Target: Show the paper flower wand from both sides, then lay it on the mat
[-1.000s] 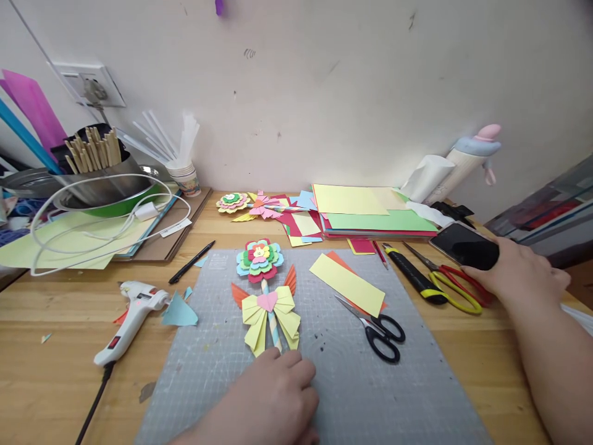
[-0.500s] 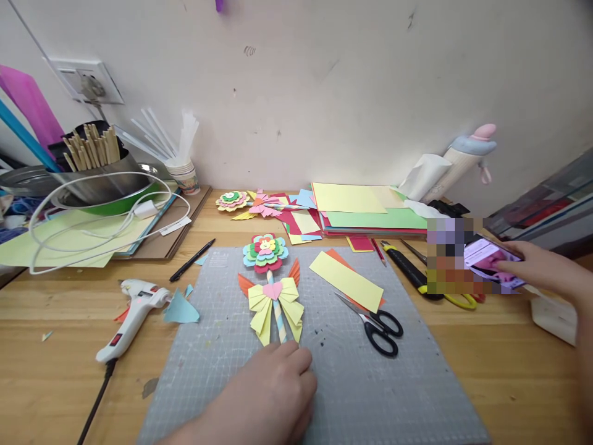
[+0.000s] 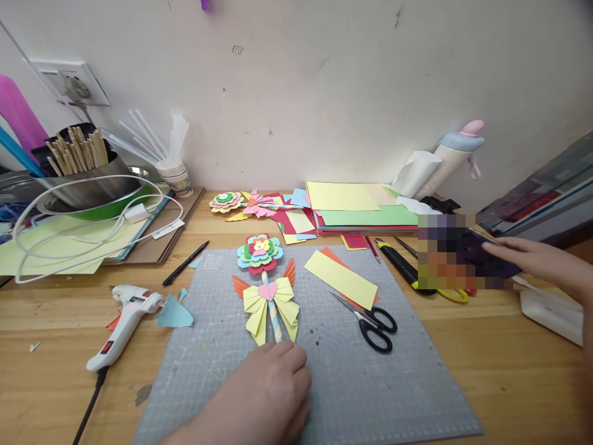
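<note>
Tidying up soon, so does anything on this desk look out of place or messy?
Mostly small paper offcuts: a light blue paper triangle beside the white hot glue gun, and tiny scraps on the wooden table. A white cable sprawls in loose loops over the yellow sheets at left. Nothing looks spilled or broken.

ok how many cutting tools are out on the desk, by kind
scissors: 2, black-handled on the mat, red-and-yellow pair partly hidden beside the right hand
utility knife: 1
total: 3
</note>
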Available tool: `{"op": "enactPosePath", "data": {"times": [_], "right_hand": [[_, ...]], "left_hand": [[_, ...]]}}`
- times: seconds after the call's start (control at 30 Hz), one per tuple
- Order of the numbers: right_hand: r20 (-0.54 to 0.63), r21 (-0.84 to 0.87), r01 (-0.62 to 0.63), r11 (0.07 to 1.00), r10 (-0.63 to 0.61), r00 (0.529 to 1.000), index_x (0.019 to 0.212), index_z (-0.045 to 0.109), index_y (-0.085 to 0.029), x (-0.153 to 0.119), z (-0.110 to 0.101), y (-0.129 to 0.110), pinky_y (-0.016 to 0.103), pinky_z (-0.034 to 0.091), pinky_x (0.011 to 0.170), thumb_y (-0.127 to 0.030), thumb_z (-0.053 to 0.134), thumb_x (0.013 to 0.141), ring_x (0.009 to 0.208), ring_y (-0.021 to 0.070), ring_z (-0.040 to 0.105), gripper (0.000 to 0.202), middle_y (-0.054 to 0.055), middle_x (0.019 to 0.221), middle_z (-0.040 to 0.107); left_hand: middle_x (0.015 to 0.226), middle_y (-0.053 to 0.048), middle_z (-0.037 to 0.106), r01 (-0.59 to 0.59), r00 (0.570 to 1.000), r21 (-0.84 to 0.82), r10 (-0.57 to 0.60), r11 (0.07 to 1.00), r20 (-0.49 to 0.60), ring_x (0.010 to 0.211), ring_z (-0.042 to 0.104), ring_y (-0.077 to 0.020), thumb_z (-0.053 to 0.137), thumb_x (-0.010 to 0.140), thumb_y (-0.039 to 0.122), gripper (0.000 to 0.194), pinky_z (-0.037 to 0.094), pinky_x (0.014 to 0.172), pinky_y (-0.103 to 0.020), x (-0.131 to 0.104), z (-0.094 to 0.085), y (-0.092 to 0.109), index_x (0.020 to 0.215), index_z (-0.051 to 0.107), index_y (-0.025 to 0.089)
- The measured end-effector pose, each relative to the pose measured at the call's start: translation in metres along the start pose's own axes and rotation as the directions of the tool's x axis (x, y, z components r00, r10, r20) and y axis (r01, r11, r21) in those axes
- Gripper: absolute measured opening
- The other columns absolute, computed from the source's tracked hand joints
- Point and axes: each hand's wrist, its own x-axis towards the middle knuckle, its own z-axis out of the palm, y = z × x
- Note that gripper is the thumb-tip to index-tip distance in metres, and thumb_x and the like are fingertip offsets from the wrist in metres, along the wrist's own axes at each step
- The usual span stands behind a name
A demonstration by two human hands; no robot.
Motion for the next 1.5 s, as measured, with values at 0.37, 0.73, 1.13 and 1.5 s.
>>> {"op": "enactPosePath", "data": {"times": [0.37,0.73,1.13,1.5], "right_hand": [[0.127,0.177,0.044,0.983,-0.067,0.990,0.114,0.055,-0.023,-0.004,0.004,0.020,0.044,0.045,0.100,-0.048,0.074,0.049,0.108,0.0341,0.062,0.071,0.010,0.117,0.067],[0.099,0.138,0.044,0.989,-0.058,0.993,0.111,0.055,-0.024,-0.001,0.005,0.023,0.043,0.046,0.099,-0.046,0.072,0.048,0.107,0.0331,0.063,0.069,0.010,0.117,0.067],[0.077,0.057,-0.041,0.998,0.037,0.996,0.114,0.058,-0.023,-0.015,0.001,-0.003,0.040,0.047,0.095,-0.055,0.067,0.061,0.113,0.0345,0.059,0.063,0.013,0.125,0.063],[0.004,0.182,-0.131,0.975,0.133,0.991,0.107,0.063,-0.022,-0.017,0.000,-0.007,0.043,0.044,0.096,-0.045,0.061,0.061,0.108,0.0326,0.061,0.051,0.009,0.116,0.068]], "left_hand": [[0.098,-0.006,0.064,-0.002,1.000,0.010,0.002,1.000,0.025,0.092,0.060,-0.0242,0.062,0.083,0.021,0.006,0.053,0.080,-0.039,-0.003,0.001,0.003,0.086,0.063,0.015],[0.100,-0.008,0.064,0.012,0.999,-0.001,-0.012,1.000,0.037,0.094,0.060,-0.0248,0.060,0.084,0.019,0.007,0.052,0.082,-0.039,0.000,-0.004,0.002,0.087,0.064,0.014],[0.098,-0.007,0.064,0.008,1.000,-0.007,-0.008,1.000,0.004,0.091,0.059,-0.0242,0.061,0.082,0.018,0.004,0.051,0.080,-0.038,-0.001,-0.002,0.003,0.085,0.064,0.015],[0.099,-0.007,0.064,0.013,0.999,-0.007,-0.013,1.000,0.034,0.092,0.059,-0.0239,0.062,0.082,0.020,0.006,0.052,0.081,-0.038,0.001,-0.003,0.002,0.086,0.064,0.015]]}}
